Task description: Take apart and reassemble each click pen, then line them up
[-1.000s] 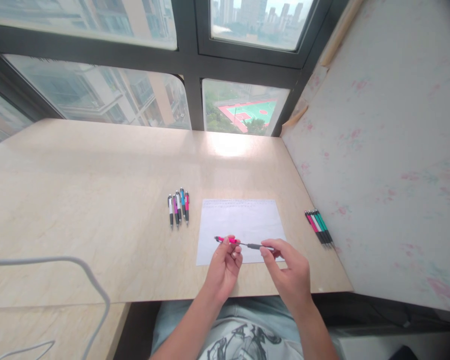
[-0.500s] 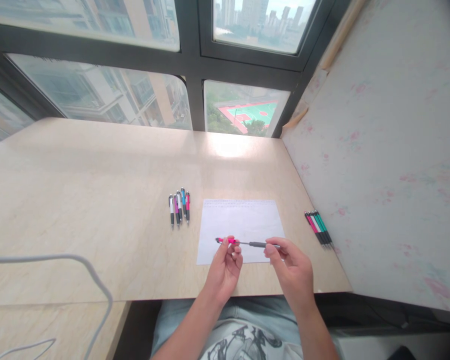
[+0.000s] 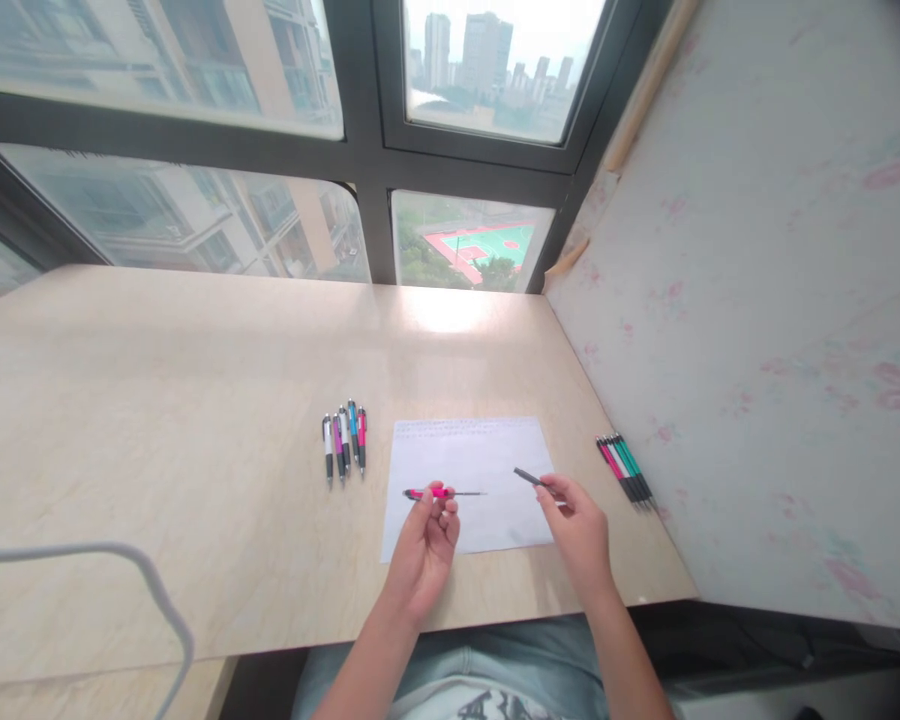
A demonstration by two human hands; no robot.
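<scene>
My left hand (image 3: 425, 550) is closed on the pink upper barrel of a pen (image 3: 436, 492), whose thin refill (image 3: 471, 493) sticks out bare to the right. Between the fingertips of my right hand (image 3: 576, 520) is the black lower barrel (image 3: 529, 477) of the pen, tilted and apart from the refill. Both parts are held above a white sheet of paper (image 3: 465, 532) with rows of faint writing along its top.
Several pens (image 3: 343, 440) in white, purple, blue and pink lie left of the paper. Another row of pens (image 3: 626, 470) lies to the right, beside the papered wall (image 3: 757, 400). A grey cable (image 3: 154, 585) curves over the desk (image 3: 195, 400) at left. Windows (image 3: 375, 150) stand behind.
The black lower barrel has come off the refill to the right and now tilts up at its left end. The head view has shifted, so the desk sits lower in the picture.
</scene>
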